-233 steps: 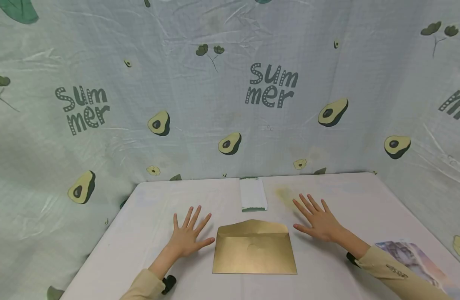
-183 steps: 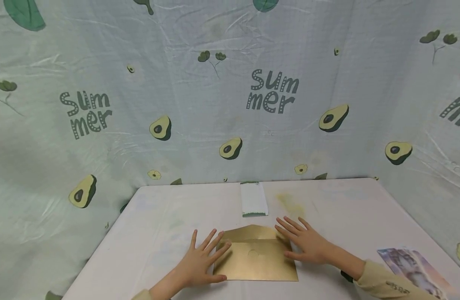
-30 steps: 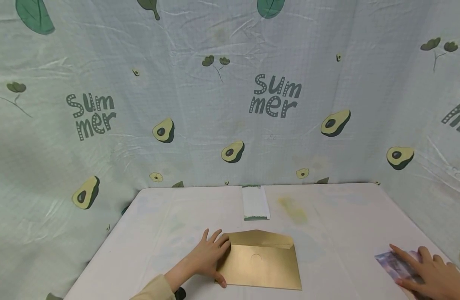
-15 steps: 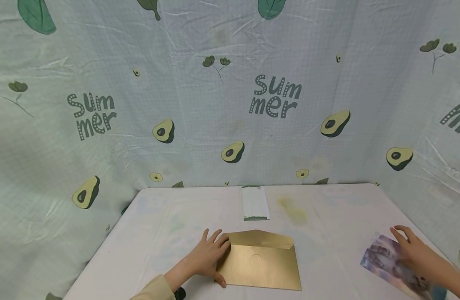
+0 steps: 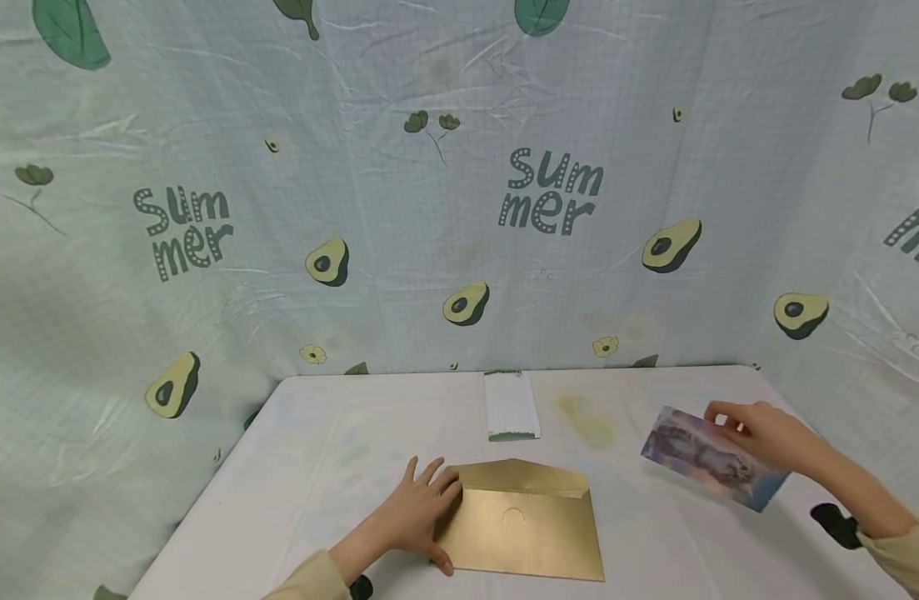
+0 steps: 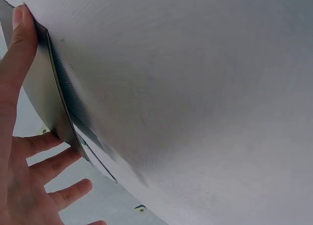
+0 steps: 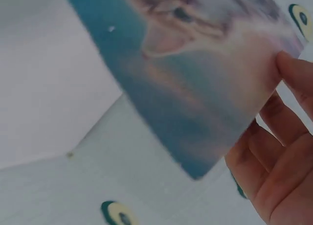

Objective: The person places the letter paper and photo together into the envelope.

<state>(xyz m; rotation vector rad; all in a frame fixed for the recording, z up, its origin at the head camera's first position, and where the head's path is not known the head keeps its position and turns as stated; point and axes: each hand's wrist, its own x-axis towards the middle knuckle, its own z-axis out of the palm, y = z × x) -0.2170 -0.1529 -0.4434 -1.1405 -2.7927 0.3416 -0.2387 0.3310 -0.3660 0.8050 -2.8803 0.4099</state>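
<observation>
A gold envelope (image 5: 522, 533) lies on the white table (image 5: 324, 433), its pointed flap unfolded toward the far side. My left hand (image 5: 414, 512) rests on its left end, thumb at the near corner and spread fingers farther up; in the left wrist view the thumb and two fingertips touch the envelope (image 6: 44, 83). Off to the right, my right hand (image 5: 766, 433) pinches a picture card (image 5: 691, 458) by its far long edge, tilted above the table. Up close in the right wrist view, the card (image 7: 195, 102) shows a furry animal's eye and ear on a blue and pink ground.
Behind the envelope lies a white rectangular packet (image 5: 510, 408) with green ends. A patterned curtain (image 5: 384, 208) with avocados and lettering stands along the table's back and sides. Black wrist devices show at both cuffs.
Compared with half a second ago, my right hand has brought the card up and to the left, nearer the envelope. Earlier it lay on the table at far right. My left hand stays put.
</observation>
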